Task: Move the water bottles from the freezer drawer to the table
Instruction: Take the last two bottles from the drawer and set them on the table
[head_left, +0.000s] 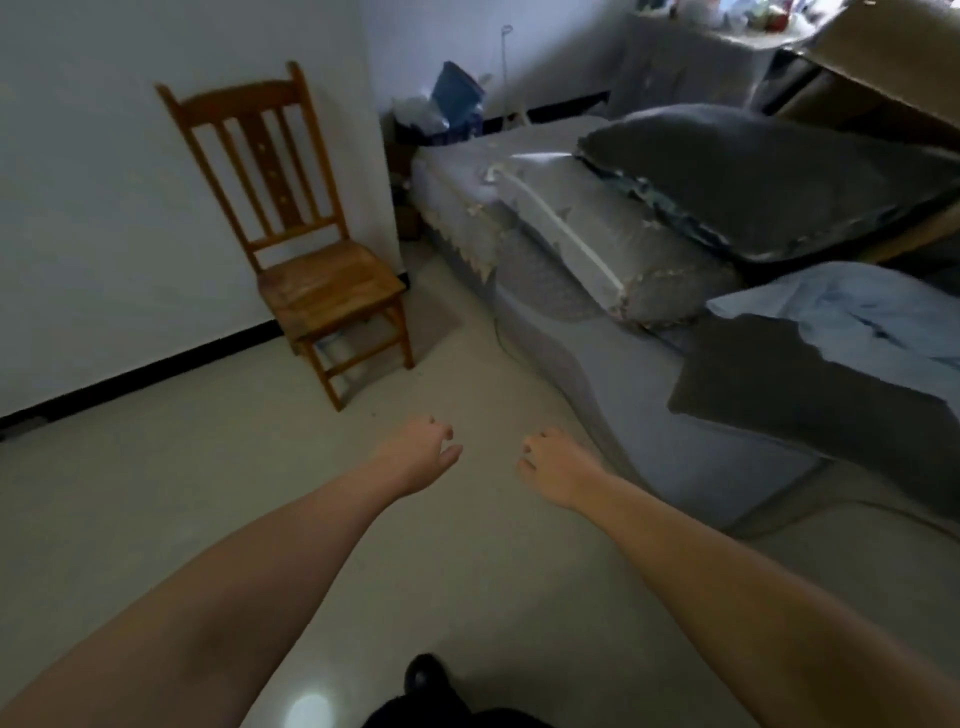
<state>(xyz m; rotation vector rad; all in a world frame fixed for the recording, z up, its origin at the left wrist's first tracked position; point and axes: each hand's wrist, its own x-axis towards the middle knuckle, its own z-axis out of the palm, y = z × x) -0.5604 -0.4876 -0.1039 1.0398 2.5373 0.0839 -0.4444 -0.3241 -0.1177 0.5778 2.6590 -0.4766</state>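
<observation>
hands out in front of me over the pale glossy floor, both holding nothing: my left hand and my right hand hang with fingers loosely curled, near each other but apart. water bottles, freezer drawer and table are nowhere in my view. a brown wooden slat-back chair stands by the white wall, a grey cushioned sofa to my right

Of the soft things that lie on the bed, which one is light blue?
The crumpled cloth at the bed's near right end is light blue. The big pillow farther back and the flat piece in front of the cloth are both dark grey.
</observation>
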